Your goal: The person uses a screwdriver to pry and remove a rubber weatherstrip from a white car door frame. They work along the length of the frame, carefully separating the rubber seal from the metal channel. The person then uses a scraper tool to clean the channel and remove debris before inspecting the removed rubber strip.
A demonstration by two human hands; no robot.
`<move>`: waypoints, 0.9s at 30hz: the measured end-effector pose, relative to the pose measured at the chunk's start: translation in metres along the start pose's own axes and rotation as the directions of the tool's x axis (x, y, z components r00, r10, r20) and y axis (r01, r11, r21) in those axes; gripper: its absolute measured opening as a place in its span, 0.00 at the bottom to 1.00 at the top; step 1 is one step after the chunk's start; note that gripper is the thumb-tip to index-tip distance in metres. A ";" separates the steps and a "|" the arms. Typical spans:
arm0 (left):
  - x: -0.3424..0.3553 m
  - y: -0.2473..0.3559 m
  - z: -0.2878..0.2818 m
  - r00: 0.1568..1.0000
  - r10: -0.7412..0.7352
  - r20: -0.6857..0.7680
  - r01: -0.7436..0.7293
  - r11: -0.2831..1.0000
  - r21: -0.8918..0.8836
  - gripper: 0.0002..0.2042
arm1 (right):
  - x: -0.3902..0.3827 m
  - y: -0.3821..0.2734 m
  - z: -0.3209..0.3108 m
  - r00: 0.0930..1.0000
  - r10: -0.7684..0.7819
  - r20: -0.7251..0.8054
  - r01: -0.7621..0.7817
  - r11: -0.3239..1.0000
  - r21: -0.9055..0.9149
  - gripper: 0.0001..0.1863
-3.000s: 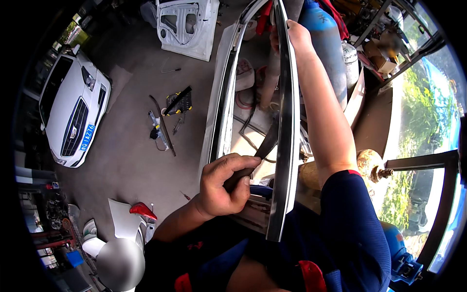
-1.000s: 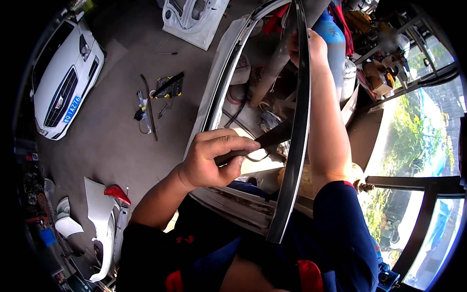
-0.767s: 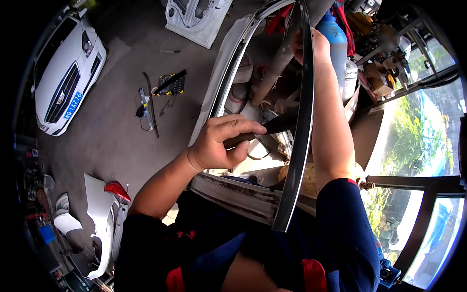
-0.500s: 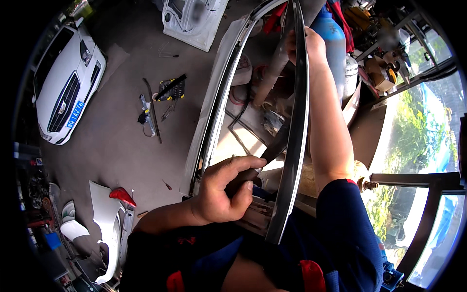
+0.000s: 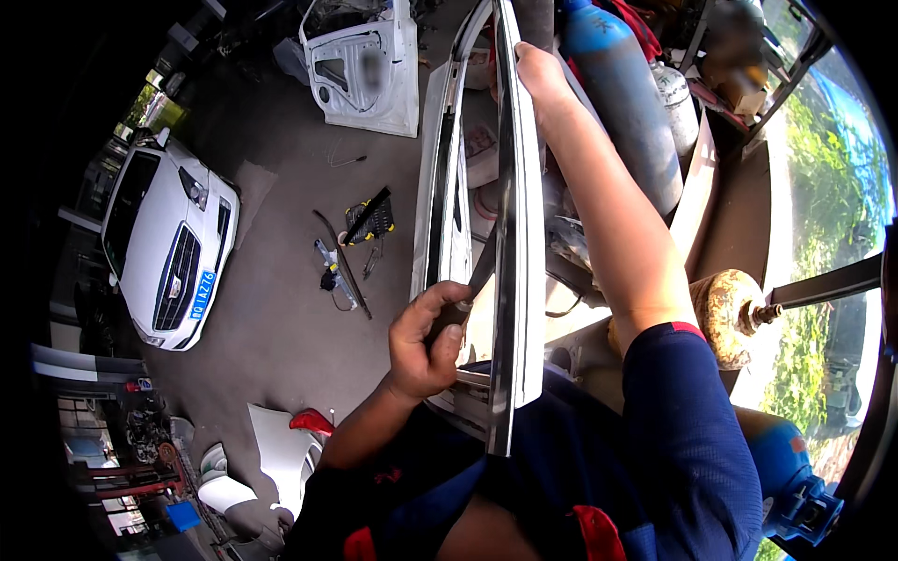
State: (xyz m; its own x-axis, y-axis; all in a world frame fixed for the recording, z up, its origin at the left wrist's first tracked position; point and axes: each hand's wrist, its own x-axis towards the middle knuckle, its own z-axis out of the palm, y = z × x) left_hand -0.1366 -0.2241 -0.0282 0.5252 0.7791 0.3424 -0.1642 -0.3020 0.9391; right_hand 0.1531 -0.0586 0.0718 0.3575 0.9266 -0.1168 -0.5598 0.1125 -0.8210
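A white car door frame (image 5: 440,178) stands in front of me, with a long chrome trim strip (image 5: 510,234) running up along it. My left hand (image 5: 426,341) is closed around a dark-handled tool (image 5: 468,294) whose blade points at the strip's inner edge. My right hand (image 5: 533,75) reaches far up and grips the strip near its top, the arm in a dark blue sleeve with a red cuff. The strip's lower end hangs just above my lap.
A white car (image 5: 168,252) is parked at left. Another white door (image 5: 369,65) lies on the concrete floor at the top. Loose tools (image 5: 360,243) lie on the floor. A blue gas cylinder (image 5: 622,103) stands at right; a white bumper part (image 5: 281,449) lies lower left.
My left hand with the tool has slid down along the strip toward me. My right hand stays on the strip's upper end.
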 end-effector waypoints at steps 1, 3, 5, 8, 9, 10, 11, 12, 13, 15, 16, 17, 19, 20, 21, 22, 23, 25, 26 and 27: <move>0.003 0.007 -0.006 0.999 -0.025 -0.036 0.025 1.000 0.005 0.18 | 0.012 0.009 -0.006 0.999 -0.037 -0.010 0.036 0.999 -0.039 0.20; 0.013 0.020 -0.028 0.999 0.038 0.008 -0.038 0.998 0.048 0.16 | 0.033 0.028 -0.012 0.996 -0.086 -0.034 0.083 0.994 -0.072 0.20; 0.021 0.023 -0.032 0.998 0.054 0.023 -0.057 0.988 0.140 0.15 | 0.056 0.035 -0.024 0.990 -0.107 0.095 0.101 0.993 0.067 0.17; 0.007 0.015 -0.016 0.998 0.019 -0.053 -0.015 0.997 0.079 0.18 | 0.049 0.042 -0.014 0.993 -0.106 0.054 0.105 0.994 0.009 0.21; 0.004 0.010 -0.009 0.998 0.004 -0.070 -0.003 1.000 0.018 0.19 | 0.056 0.045 -0.021 0.995 -0.094 0.044 0.094 0.996 -0.006 0.21; 0.005 0.008 -0.004 0.996 0.000 -0.094 -0.004 0.999 -0.036 0.20 | 0.065 0.044 -0.023 0.995 -0.087 0.050 0.088 0.996 -0.019 0.21; 0.007 0.007 -0.003 0.997 0.010 -0.080 -0.011 1.000 -0.011 0.20 | 0.075 0.042 -0.026 0.995 -0.079 0.056 0.081 0.996 -0.032 0.21; 0.010 0.010 -0.005 0.997 0.010 -0.070 -0.009 1.000 0.021 0.21 | 0.076 0.038 -0.027 0.994 -0.068 0.091 0.071 0.997 -0.037 0.20; 0.009 0.013 -0.007 0.998 0.009 -0.059 -0.006 0.999 0.052 0.21 | 0.075 0.039 -0.028 0.990 -0.047 0.136 0.045 0.999 0.017 0.20; 0.004 0.016 -0.008 0.992 -0.105 -0.065 0.105 0.994 -0.002 0.24 | 0.072 0.046 -0.023 0.993 -0.053 0.102 0.051 0.998 0.022 0.20; 0.003 0.016 -0.007 0.979 -0.187 -0.079 0.187 0.982 -0.009 0.25 | 0.078 0.050 -0.025 0.991 -0.066 0.113 0.064 0.998 0.021 0.21; 0.002 0.017 -0.007 0.959 -0.268 -0.090 0.267 0.963 -0.019 0.25 | 0.082 0.052 -0.028 0.989 -0.080 0.122 0.078 0.997 0.021 0.21; -0.001 0.023 -0.002 0.938 -0.342 -0.051 0.341 0.940 -0.018 0.28 | 0.080 0.055 -0.025 0.991 -0.074 0.113 0.075 0.997 -0.004 0.22; -0.003 0.018 -0.005 0.943 -0.332 -0.035 0.333 0.943 0.024 0.28 | 0.078 0.052 -0.024 0.992 -0.069 0.104 0.072 0.997 -0.032 0.22; -0.005 0.013 -0.007 0.947 -0.321 -0.016 0.322 0.945 0.065 0.28 | 0.078 0.049 -0.029 0.993 -0.066 0.093 0.072 0.995 -0.062 0.22; 0.002 0.022 -0.003 0.951 -0.305 0.051 0.303 0.952 0.056 0.27 | 0.090 0.046 -0.048 0.990 -0.069 0.127 0.082 0.992 -0.100 0.21; 0.006 0.025 -0.006 0.949 -0.299 0.098 0.298 0.954 0.019 0.27 | 0.100 0.044 -0.063 0.985 -0.071 0.155 0.093 0.986 -0.136 0.20; -0.001 0.020 -0.014 0.955 -0.262 0.140 0.273 0.959 -0.073 0.26 | 0.015 0.022 0.004 0.997 0.033 0.069 -0.032 0.999 -0.013 0.19; 0.002 0.015 -0.013 0.933 -0.284 0.220 0.315 0.941 -0.122 0.29 | 0.047 0.024 -0.019 0.987 -0.076 0.141 0.089 0.992 -0.089 0.18; 0.006 0.021 -0.012 0.899 -0.334 0.282 0.384 0.912 -0.143 0.30 | 0.077 0.026 -0.054 0.964 -0.162 0.213 0.200 0.965 -0.170 0.17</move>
State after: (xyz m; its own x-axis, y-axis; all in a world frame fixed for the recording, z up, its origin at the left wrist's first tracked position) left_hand -0.1466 -0.2196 -0.0063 0.7627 0.6465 -0.0146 -0.0675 0.1020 0.9925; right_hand 0.2064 -0.0032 0.0115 0.2757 0.9510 0.1396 -0.3416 0.2327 -0.9106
